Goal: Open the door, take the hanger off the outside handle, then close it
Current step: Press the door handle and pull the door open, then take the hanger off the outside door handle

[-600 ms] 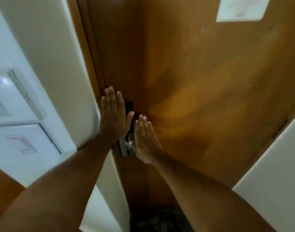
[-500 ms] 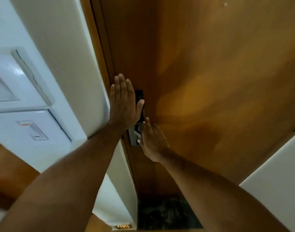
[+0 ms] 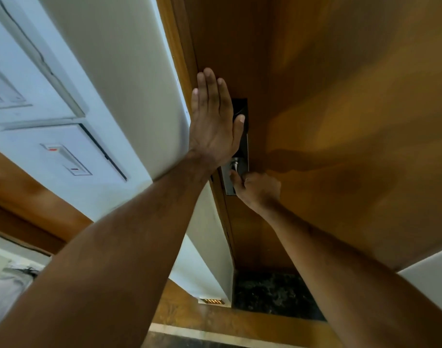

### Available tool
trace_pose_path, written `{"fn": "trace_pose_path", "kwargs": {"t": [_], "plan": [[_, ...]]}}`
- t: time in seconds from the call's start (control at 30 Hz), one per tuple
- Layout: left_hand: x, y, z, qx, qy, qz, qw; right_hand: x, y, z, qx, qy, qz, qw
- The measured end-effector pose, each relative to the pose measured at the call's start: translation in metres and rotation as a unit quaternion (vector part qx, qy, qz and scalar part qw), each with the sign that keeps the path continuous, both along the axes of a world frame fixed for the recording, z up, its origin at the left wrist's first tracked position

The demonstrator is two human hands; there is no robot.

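Against the earlier frames: the right hand [image 3: 258, 190], which lay flat and open on the door [image 3: 340, 121], now sits lower and curled at the handle [image 3: 236, 165]. The left hand [image 3: 213, 124] keeps its flat press near the door's left edge. The view has tipped down; the white paper seen high on the door 0.6 s ago is out of frame, and more floor shows at the bottom.

Left hand: palm flat on the wood, fingers straight and together, pointing up, thumb spread right across the dark lock plate [image 3: 240, 146]. It holds nothing. Forearm runs in from the near left.

Right hand: fingers bent in toward the silver handle at the lower part of the lock plate, thumb up against the handle's base. Looks like a grasp, but the fingers hide the lever, so I cannot tell how firmly it closes.

Door sits shut in its frame [image 3: 174, 46], with the white wall [image 3: 114, 71] and wall switches [image 3: 64, 159] to the left, dark stone floor [image 3: 272, 295] at the door's foot.

Hard to make out: the hanger is not visible; only the inner face of the door shows. Most of the lock plate is covered by the left hand. Lower left corner is blurred, contents unclear.
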State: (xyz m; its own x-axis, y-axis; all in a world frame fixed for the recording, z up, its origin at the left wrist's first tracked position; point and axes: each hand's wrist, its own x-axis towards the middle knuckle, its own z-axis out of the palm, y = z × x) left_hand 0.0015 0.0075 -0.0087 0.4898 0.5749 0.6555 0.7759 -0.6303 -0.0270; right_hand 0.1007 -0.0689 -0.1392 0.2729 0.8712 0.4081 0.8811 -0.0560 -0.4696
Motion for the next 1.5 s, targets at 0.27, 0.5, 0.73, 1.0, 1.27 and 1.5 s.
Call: {"fn": "trace_pose_path", "kwargs": {"t": [0.27,0.5,0.73,1.0,1.27,1.5], "plan": [[-0.014,-0.043,-0.002,0.014,-0.034,0.000,0.999,-0.007,-0.036,0.015,-0.104,-0.078,0.027,0.991],[-0.031,-0.097,-0.010,0.042,-0.056,-0.034,0.997,-0.017,-0.092,0.022,-0.118,-0.140,0.050,0.982],[-0.078,-0.155,-0.027,0.067,-0.158,-0.250,0.953,-0.035,-0.175,0.019,-0.001,-0.236,-0.044,0.971],[-0.153,-0.175,-0.069,-0.116,-0.250,-0.354,0.894,-0.054,-0.290,0.019,0.016,-0.196,-0.083,0.977],[-0.117,-0.204,-0.132,-0.479,-0.170,-0.302,0.806,-0.135,-0.400,0.071,0.158,-0.035,-0.292,0.942],[-0.046,-0.301,-0.160,-0.730,-0.072,-0.387,0.559,-0.123,-0.424,0.156,0.315,-0.336,-0.259,0.849]]}}
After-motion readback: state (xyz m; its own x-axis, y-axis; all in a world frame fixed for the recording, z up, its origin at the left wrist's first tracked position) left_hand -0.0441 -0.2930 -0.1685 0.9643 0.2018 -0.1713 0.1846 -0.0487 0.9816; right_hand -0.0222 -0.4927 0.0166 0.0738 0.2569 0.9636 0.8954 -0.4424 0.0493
